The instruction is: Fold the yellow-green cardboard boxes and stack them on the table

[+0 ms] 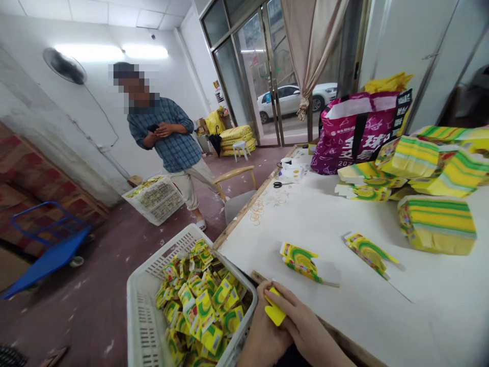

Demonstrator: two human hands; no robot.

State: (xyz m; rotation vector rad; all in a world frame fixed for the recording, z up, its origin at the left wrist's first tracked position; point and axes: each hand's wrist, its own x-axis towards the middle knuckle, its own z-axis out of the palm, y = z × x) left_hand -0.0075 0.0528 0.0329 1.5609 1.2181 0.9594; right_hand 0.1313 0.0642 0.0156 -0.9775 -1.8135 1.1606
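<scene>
A small yellow carton (275, 312) is held between my two hands at the table's near edge, one end flap sticking out. My left hand (265, 329) is closed round its left side. From the right, my right hand (300, 318) presses its fingers over the top of the carton. Much of the carton is hidden by the fingers. Just beyond lie two flattened yellow-green cartons, a nearer one (300, 261) and one farther right (369, 252). Left of my hands, a white plastic basket (143, 295) holds a heap of small yellow-green boxes (204, 306).
Stacks of flat cartons (437, 224) and a purple bag (344, 132) stand on the white table (313, 219). Black scissors (280, 184) and rubber bands (257, 210) lie toward its far edge. A chair (239, 201), another person (164, 132), a second basket (155, 201) and a blue trolley (53, 260) are beyond.
</scene>
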